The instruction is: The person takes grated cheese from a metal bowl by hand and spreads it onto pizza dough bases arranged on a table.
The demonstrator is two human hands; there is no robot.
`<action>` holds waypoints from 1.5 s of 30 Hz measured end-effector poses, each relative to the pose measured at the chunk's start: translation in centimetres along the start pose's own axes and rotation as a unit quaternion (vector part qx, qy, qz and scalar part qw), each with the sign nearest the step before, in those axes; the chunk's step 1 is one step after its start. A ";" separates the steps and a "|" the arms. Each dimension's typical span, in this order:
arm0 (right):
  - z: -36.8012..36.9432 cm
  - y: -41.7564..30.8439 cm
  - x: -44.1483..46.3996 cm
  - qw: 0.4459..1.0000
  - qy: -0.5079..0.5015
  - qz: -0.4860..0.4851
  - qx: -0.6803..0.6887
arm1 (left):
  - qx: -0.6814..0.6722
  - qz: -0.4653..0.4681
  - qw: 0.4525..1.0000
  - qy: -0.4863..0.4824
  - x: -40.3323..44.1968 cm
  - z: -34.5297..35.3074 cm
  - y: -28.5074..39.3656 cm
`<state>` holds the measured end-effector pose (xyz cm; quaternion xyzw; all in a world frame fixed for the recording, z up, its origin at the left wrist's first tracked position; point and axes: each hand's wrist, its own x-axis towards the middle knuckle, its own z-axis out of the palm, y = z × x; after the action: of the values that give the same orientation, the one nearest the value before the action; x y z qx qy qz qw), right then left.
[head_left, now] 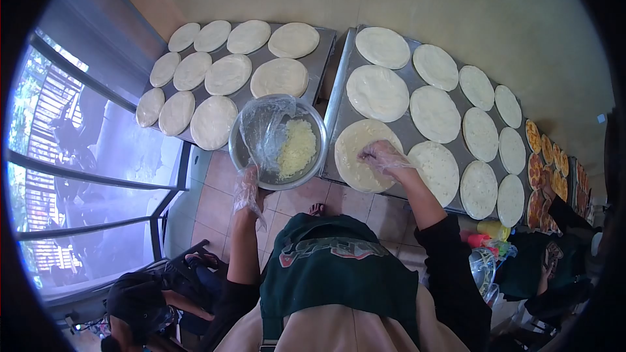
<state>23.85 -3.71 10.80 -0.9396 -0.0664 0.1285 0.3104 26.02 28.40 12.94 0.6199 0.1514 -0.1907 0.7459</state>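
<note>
My left hand (247, 189), in a clear plastic glove, grips the near rim of a steel mixing bowl (321, 156). Inside the bowl lie pale grated cheese (297, 150) and a crumpled clear plastic bag (264, 132). My right hand (386, 158), also gloved, is over a round pizza base (355, 140) at the near left corner of the right tray. Its fingers are bunched together and point down; what they hold, if anything, is hidden. Small pale bits are scattered on that base.
Plain pizza bases cover the left tray (326, 49) and the right tray (422, 148). Further right, topped pizzas (535, 169) lie near a co-worker's hand (546, 182). Another person (140, 303) sits lower left, beside windows (91, 202). Tiled floor (215, 186) shows below.
</note>
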 end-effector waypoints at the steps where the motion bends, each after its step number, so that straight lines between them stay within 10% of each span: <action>1: -0.5 -0.2 0.0 1.000 -0.001 0.000 0.000 | -0.020 -0.005 1.000 0.006 -0.3 0.2 0.3; 12: -2.4 1.4 3.0 0.989 0.043 0.134 0.052 | 0.007 0.031 0.999 0.009 -0.5 0.2 0.5; 19: -1.9 3.1 4.1 0.997 0.071 0.026 -0.032 | -0.039 0.012 0.999 0.003 -0.5 -0.1 0.5; 33: -5.0 2.6 0.5 0.970 0.024 0.239 0.023 | -0.091 -0.010 0.996 -0.009 0.5 -0.3 0.7; 38: -3.9 3.8 0.1 0.977 0.051 0.206 0.005 | 0.069 0.085 0.991 -0.076 1.2 -0.9 0.5; 45: -3.1 4.0 -0.7 0.981 0.076 0.178 0.014 | -0.076 -0.013 0.997 -0.022 1.3 0.2 1.5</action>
<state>24.21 -8.82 10.97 -0.9390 0.1278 0.1108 0.2996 27.87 28.28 13.71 0.5553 0.1575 -0.2020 0.7912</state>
